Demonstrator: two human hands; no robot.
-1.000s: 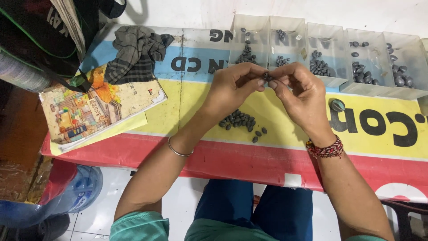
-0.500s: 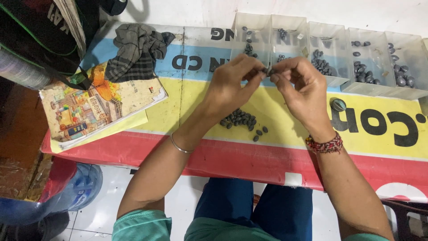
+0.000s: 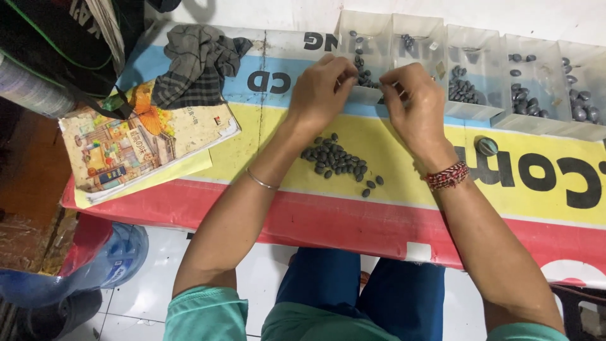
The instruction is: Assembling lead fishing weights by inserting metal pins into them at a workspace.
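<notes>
Knees in blue trousers [image 3: 353, 297] nearest the camera, below two teal sleeves and a white tiled floor; one translucent blue water jug [image 3: 107, 252] low at the left. Next out, one table covered by a printed banner [image 3: 391, 221] in red, yellow and blue bands with large black letters. On the yellow band, one loose pile of small dark oval beads [image 3: 338, 161], roughly two dozen, too many and too close to count exactly, lying between the two forearms. Just right of the right wrist, one single larger round grey bead [image 3: 487, 146], apart from the pile. At the left of the table, one illustrated picture book [image 3: 136, 148] lying flat on yellow sheets, and beyond it one crumpled grey checked cloth [image 3: 196, 60]. Left hand [image 3: 319, 91], thin metal bangle on the wrist, raised above the banner with fingertips pinched together; right hand [image 3: 416, 104], red woven bracelet on the wrist, likewise with thumb and forefinger drawn together. Both pinches nearly meeting over the front edge of the trays; whatever sits between the fingertips too small to tell. Farthest, a row of five clear plastic trays [image 3: 470, 110] along the wall, each holding dark beads in small scattered numbers.
</notes>
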